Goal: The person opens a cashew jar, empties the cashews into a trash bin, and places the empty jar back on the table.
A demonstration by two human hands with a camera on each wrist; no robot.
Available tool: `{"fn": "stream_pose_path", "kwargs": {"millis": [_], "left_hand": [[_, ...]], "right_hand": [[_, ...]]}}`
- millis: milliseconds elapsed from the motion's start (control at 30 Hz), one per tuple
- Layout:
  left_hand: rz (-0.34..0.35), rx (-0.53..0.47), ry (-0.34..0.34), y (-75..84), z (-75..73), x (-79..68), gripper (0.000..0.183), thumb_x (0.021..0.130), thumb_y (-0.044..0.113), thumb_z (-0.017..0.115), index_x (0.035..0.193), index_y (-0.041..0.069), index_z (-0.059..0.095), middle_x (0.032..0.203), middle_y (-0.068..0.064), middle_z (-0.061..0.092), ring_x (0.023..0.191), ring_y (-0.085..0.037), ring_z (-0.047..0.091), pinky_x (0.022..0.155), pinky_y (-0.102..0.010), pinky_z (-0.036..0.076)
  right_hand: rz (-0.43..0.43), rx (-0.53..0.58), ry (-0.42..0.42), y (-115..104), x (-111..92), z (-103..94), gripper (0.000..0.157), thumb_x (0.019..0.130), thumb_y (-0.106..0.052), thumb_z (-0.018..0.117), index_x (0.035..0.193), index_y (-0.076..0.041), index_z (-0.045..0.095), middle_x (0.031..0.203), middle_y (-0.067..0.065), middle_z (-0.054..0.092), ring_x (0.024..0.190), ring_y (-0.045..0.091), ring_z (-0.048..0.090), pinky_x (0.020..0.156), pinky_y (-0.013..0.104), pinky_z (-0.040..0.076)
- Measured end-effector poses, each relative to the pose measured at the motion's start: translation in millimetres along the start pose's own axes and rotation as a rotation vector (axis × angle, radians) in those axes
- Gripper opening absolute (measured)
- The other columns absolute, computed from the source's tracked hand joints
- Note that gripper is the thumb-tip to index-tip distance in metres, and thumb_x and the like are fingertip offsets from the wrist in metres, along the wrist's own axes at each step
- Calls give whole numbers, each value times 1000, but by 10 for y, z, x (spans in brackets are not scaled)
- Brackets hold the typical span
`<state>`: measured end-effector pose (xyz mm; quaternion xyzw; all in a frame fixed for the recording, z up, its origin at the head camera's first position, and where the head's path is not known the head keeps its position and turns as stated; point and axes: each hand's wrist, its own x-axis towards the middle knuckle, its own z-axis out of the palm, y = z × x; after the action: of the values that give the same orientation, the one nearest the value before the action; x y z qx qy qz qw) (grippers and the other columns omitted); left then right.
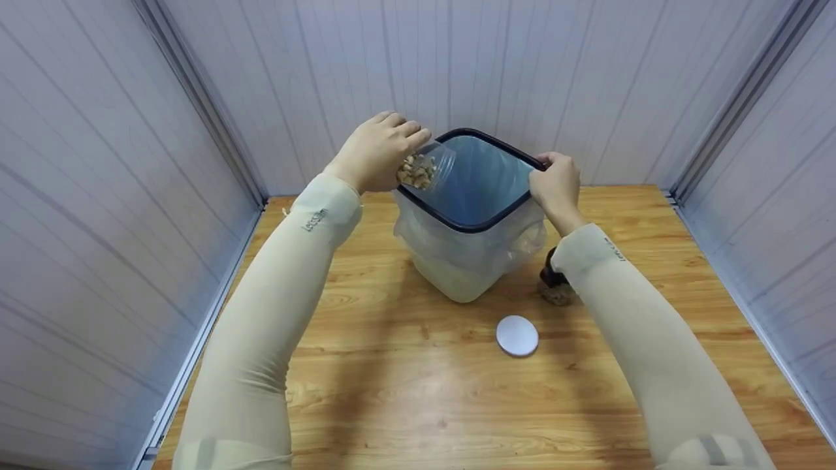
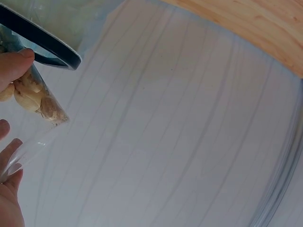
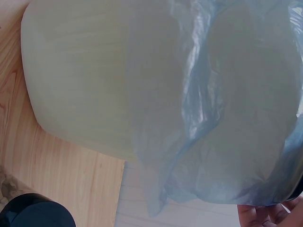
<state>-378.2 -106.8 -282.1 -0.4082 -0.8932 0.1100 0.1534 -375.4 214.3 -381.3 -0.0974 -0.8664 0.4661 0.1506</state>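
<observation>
My left hand (image 1: 381,151) grips a clear plastic jar (image 1: 446,162), tilted with its mouth toward the inside of the trash can (image 1: 450,277). Light-brown, nut-like pieces (image 1: 417,172) lie inside the jar; the left wrist view shows the pieces (image 2: 31,97) close up, beside the thumb. A bluish translucent bag (image 1: 483,173) lines the can and hangs over the outside below its black rim (image 1: 471,228). On the far right corner of that rim, my right hand (image 1: 558,186) holds on with curled fingers; only fingers (image 3: 258,215) show in the right wrist view.
A round white lid (image 1: 517,335) lies on the wooden table (image 1: 418,405) in front of the can. Right of the can, partly behind my forearm, is a black-topped object (image 1: 552,274) with a tan, rough-looking lower part. Pale panel walls (image 1: 418,65) surround the table.
</observation>
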Motion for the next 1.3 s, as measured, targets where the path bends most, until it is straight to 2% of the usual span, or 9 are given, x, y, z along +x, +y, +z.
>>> {"fn": "stream_pose_path", "kwargs": {"millis": [267, 500, 767, 1133, 1300], "left_hand": [[-3, 13, -17, -3, -10, 4, 74, 88, 3, 76, 158, 6, 52, 152, -18, 63, 139, -43, 57, 127, -52, 40], [7, 11, 11, -8, -14, -1, 68, 92, 6, 73, 157, 5, 54, 150, -19, 64, 136, -43, 59, 125, -53, 42], [1, 32, -33, -8, -49, 6, 71, 93, 5, 73, 160, 6, 51, 153, -19, 62, 142, -42, 56, 128, -52, 39], [43, 77, -18, 26, -67, 57, 51, 102, 8, 65, 152, 6, 55, 148, -18, 65, 139, -41, 58, 127, -52, 41], [66, 99, -38, 38, -80, 82, 48, 105, 10, 61, 152, 5, 54, 150, -19, 63, 141, -42, 56, 129, -53, 37]], "right_hand": [[-7, 1, 0, -5, -6, 11, 46, 96, -2, 47, 135, 1, 71, 135, 21, 72, 123, 33, 65, 111, 48, 53], [-7, 4, 3, -4, -8, 19, 45, 95, -2, 47, 133, 1, 72, 134, 20, 73, 123, 33, 65, 110, 48, 52], [-9, 2, 10, 4, 0, 30, 48, 94, -3, 47, 135, 1, 71, 134, 19, 73, 122, 33, 66, 109, 47, 53], [-1, 17, -2, 0, -4, 17, 48, 95, -3, 46, 137, 1, 70, 136, 20, 72, 123, 32, 65, 109, 47, 53], [-8, 15, 8, 10, 4, 23, 48, 94, -3, 46, 135, 1, 71, 133, 20, 73, 120, 32, 65, 106, 47, 54]]}}
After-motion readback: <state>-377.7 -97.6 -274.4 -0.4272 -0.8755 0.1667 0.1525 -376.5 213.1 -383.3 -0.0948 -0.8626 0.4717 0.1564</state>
